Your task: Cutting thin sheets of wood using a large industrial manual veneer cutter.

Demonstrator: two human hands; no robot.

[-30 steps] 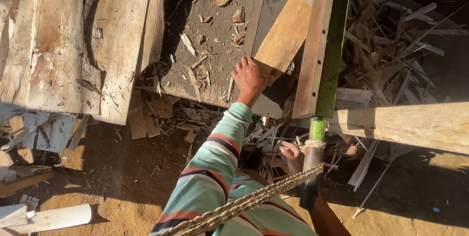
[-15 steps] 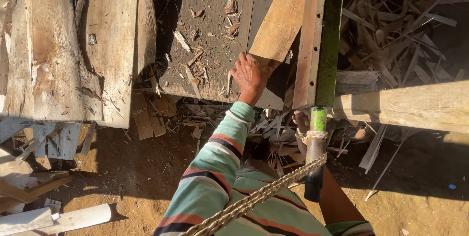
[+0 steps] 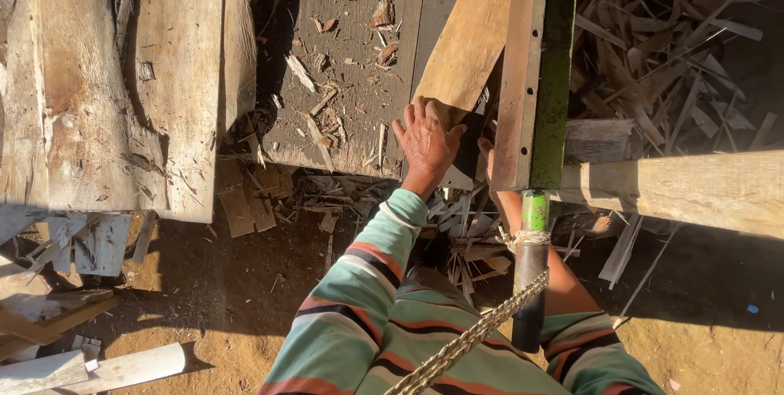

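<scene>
one plank (image 3: 469, 40), long axis up-right

The short board (image 3: 469, 40) under the left hand (image 3: 426, 143) is pale, sawn wood, matt and fairly smooth. It lies on a grey desk (image 3: 351, 117) of weathered, rough timber strewn with splinters. The upright rail (image 3: 535, 68) to its right is metal, rusty brown on one face and painted green on the other, dull. The planks (image 3: 122, 76) at far left are rough, cracked wood. The sleeve (image 3: 359, 297) is striped knitted cloth. A twisted rope (image 3: 465, 342) looks coarse and fibrous. The floor (image 3: 204, 297) is dusty earth.
</scene>
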